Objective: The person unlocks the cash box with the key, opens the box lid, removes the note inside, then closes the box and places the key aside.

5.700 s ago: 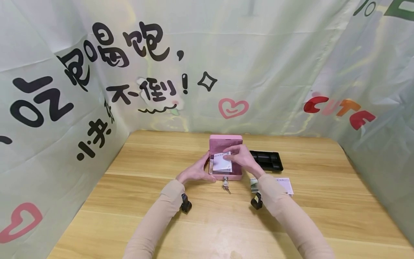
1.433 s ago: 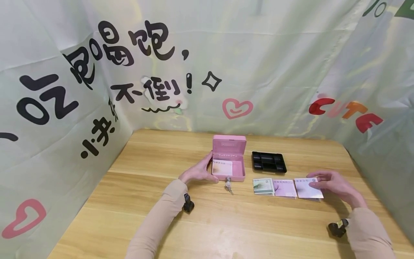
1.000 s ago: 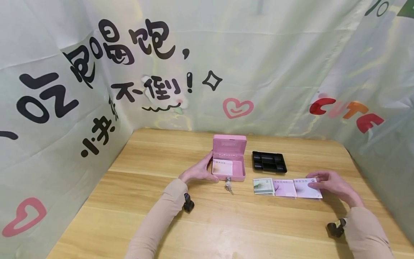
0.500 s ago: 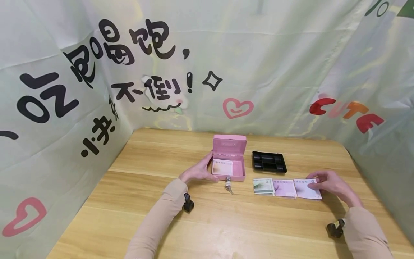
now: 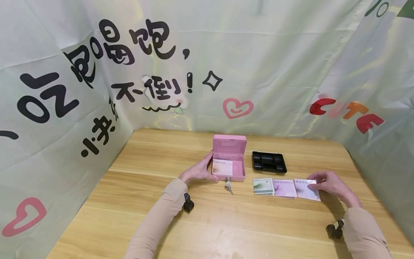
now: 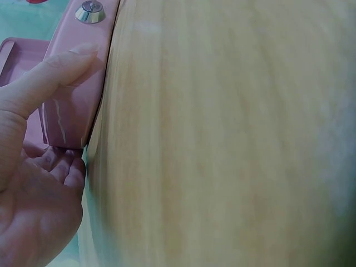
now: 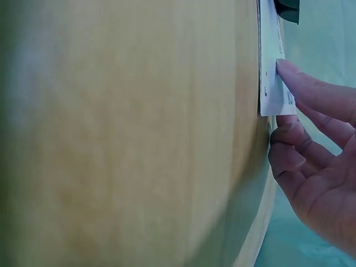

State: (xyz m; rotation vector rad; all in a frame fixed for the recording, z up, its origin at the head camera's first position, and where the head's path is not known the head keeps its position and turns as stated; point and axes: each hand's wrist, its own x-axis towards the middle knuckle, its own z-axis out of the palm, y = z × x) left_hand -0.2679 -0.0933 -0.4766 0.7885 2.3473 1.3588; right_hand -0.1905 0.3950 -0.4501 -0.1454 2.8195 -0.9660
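Observation:
My left hand (image 5: pixel 198 172) holds the left front corner of an open pink cash box (image 5: pixel 238 178), thumb on the front wall and fingers along the side. In the left wrist view the thumb (image 6: pixel 55 72) lies near the round lock (image 6: pixel 90 11). A stack of pale banknotes (image 5: pixel 222 167) lies inside on the left. My right hand (image 5: pixel 331 185) pinches the right edge of a bluish-violet banknote stack (image 5: pixel 304 190), thumb on top, as the right wrist view also shows. Left of it lie a pink-violet banknote stack (image 5: pixel 284 189) and a green banknote stack (image 5: pixel 263 186), in a row.
A black compartment tray (image 5: pixel 269 162) sits behind the notes, right of the box. Keys (image 5: pixel 229 187) hang from the box's front lock. The wooden table (image 5: pixel 207 223) meets printed cloth walls (image 5: pixel 275 64) at the back and sides.
Since the oldest frame, my right hand has brought a note bundle from the box to the row's right end. Lately it has shifted slightly left there. My left hand stays at the box.

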